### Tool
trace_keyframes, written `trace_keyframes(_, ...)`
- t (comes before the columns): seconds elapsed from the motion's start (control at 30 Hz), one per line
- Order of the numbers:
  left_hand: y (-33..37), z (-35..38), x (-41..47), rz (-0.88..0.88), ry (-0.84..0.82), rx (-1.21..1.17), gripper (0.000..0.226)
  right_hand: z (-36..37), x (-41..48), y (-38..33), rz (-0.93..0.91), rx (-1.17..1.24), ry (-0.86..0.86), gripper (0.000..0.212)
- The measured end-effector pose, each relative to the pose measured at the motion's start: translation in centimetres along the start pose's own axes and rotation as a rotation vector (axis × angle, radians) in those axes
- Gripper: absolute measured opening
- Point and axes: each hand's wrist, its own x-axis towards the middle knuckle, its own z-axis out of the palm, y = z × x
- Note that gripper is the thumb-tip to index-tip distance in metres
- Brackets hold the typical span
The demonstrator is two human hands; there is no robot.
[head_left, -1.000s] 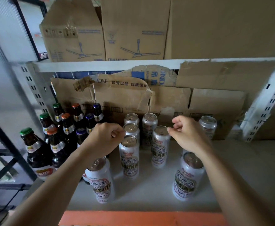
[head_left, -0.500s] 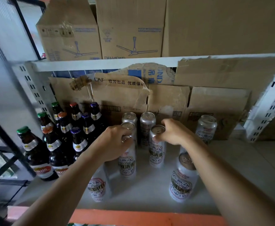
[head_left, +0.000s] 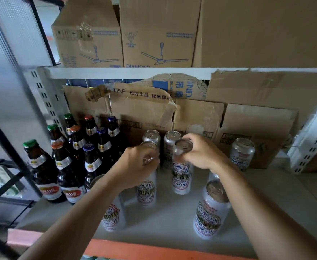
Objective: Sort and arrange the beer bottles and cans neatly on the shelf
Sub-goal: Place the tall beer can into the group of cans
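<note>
- head view, bottom of the frame: the orange lip (head_left: 154, 250) of the shelf (head_left: 163, 229) runs nearest; just behind it stand two loose cans, the lower-right can (head_left: 210, 216) and the lower-centre can (head_left: 112, 216), the latter half hidden under the left forearm; neither lines up with the columns behind
- mid frame: the left hand (head_left: 135, 166) curls over the rim of the left-column can (head_left: 146, 192); the right hand (head_left: 201, 154) grips the top of the right-column can (head_left: 182, 177); both cans stand upright on the shelf; holding them by the top probably lets each be nudged into line without bumping its neighbours
- both forearms pass over the loose cans, which could be clipped
- behind the hands the back cans (head_left: 151, 136) head the two columns, close to the cardboard (head_left: 144, 113)
- left of frame the bottles (head_left: 75, 156) stand in rows by cap colour; a lone can (head_left: 242, 152) waits at right, well apart
- upper frame: fan boxes (head_left: 154, 34) on the level above
</note>
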Motion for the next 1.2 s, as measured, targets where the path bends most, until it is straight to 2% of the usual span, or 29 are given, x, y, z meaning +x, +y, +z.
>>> trace_keyframes(0.1, 0.0, -0.4, 0.1, -0.137, -0.023, -0.099, 0.013, -1.6, -0.3, -1.1, -0.072, 0.209, 0.032, 0.036)
trace_keyframes(0.17, -0.1, -0.6, 0.2, -0.162, -0.057, -0.158, 0.014, -2.6, -0.5, -1.9, -0.121, 0.321, 0.055, 0.038)
trace_keyframes(0.2, -0.1, -0.7, 0.3, -0.165, -0.073, -0.21, 0.018, -3.0, -0.6, -2.4, -0.142, 0.379, 0.066, 0.04)
trace_keyframes(0.33, -0.4, -1.1, 0.1, -0.168, -0.141, -0.393, 0.057, -4.1, -0.7, -4.0, -0.203, 0.616, 0.096, 0.041)
trace_keyframes(0.47, -0.3, -1.7, 0.0, -0.138, -0.268, -0.489, 0.054, -5.3, -0.6, -5.4, -0.233, 0.75, 0.121, 0.049)
trace_keyframes(0.57, 0.5, -2.2, 0.2, -0.17, -0.344, -0.703, 0.071, -6.1, -0.3, -6.5, -0.25, 0.81, 0.123, 0.032)
trace_keyframes(0.7, 2.2, -2.6, 0.5, -0.09, -0.38, -0.845, 0.063, -6.3, -0.1, -7.6, -0.248, 0.854, 0.134, 0.024)
trace_keyframes(0.83, 2.5, -2.2, 0.3, -0.1, -0.342, -0.934, 0.06, -5.9, 0.2, -8.1, -0.192, 0.877, 0.145, 0.023)
trace_keyframes(0.97, 2.9, -2.2, 0.0, -0.039, -0.345, -0.956, 0.052, -5.5, 0.2, -8.3, -0.113, 0.973, 0.087, 0.034)
trace_keyframes(1.1, 3.5, -2.6, -0.2, -0.004, -0.365, -0.966, 0.041, -4.9, 0.5, -8.5, -0.048, 1.094, 0.064, 0.029)
trace_keyframes(1.2, 3.3, -2.9, -0.2, -0.015, -0.36, -0.963, 0.035, -4.6, 0.7, -8.6, -0.035, 1.134, 0.064, 0.049)
